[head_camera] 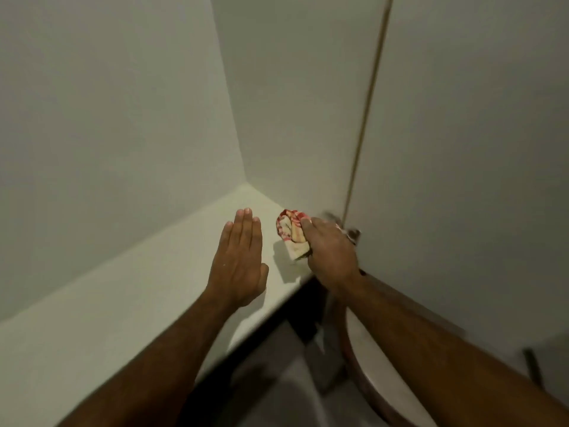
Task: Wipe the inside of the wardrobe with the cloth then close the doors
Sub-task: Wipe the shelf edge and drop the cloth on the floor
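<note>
Head view, looking down into a pale wardrobe compartment.

Right hand: grip clamped on the cloth, a red-and-cream wad bunched under the fingers. The cloth sits on the shelf at about 1 o'clock from frame centre, near the shelf's front edge and just beside the right-hand panel. Bunching it gives a firm pad to press with; a loose tail hangs toward 6 o'clock.

Left hand: grip apart, fingers straight and together, palm down, holding nothing. It lies at 9 o'clock from the cloth, near it but apart. Whether the palm touches the shelf I cannot tell. Likely reason for the pose: bracing or steadying the body while the other arm reaches in.

A small metal fitting, blurred, shows at 3 o'clock from the right hand, at the foot of a thin vertical seam; possibly a hinge or catch.

Judgement: wiping step in hand, working the shelf's right end. The compartment is open to view, so the doors are not yet closed. Snag risk: cloth tail catching the fitting.
</note>
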A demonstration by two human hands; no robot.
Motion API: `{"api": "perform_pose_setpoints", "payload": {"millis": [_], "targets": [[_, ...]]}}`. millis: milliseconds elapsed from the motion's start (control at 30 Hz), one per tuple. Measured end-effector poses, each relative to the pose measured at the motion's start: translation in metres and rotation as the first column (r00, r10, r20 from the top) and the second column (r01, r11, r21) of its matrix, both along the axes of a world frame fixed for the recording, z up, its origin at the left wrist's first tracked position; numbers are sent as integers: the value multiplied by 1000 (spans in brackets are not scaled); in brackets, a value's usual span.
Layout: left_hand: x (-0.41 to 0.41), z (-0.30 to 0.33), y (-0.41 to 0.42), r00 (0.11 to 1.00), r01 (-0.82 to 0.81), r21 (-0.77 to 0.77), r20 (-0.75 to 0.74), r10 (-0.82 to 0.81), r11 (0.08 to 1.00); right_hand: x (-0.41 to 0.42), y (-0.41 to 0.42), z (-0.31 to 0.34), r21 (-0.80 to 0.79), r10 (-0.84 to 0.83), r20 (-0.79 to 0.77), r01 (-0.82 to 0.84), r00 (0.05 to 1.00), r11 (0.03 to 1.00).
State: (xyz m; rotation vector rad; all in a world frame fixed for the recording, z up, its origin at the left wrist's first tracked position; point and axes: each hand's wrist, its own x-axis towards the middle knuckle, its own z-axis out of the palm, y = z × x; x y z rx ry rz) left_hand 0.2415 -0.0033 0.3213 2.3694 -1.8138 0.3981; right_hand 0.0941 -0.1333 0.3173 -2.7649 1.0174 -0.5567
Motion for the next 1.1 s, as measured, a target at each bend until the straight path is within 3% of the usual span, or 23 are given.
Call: {"api": "perform_pose_setpoints", "payload": {"millis": [100, 200, 367, 567, 633, 767, 833, 933, 1100], "targets": [[-50, -71, -5, 991, 118, 80, -74, -112, 990, -66, 3, -88, 74, 2, -116, 7, 993, 997], [-93, -139, -5, 980, 175, 190, -131, -152, 966, -123, 7, -160, 220, -65, -230, 117, 971, 968], [-152, -227, -9, 980, 117, 452, -199, -28, 884, -189, 12, -256, 373, 68, -562, 179, 824, 910], [-166, -293, 1, 970, 48, 557, -225, 95, 829, -233, 2, -333, 387, 19, -676, 333, 736, 860], [-192, -279, 26, 958, -57, 558, -202, 202, 828, -256, 13, -328, 370, 36, -672, 294, 739, 881], [-200, -264, 13, 947, -56, 533, -239, 214, 844, -256, 3, -336, 479, 26, -666, 401, 745, 781], [-211, -198, 22, 975, -80, 394, -162, 155, 915, -254, 3, -275, 485, -14, -571, 351, 821, 801], [-211, -202, 18, 966, -39, 340, -226, 122, 940, -243, -8, -276, 544, -6, -530, 345, 848, 764], [-216, -204, 30, 965, -17, 378, -236, 114, 926, -259, 20, -272, 583, -165, -403, 392, 900, 712]]}}
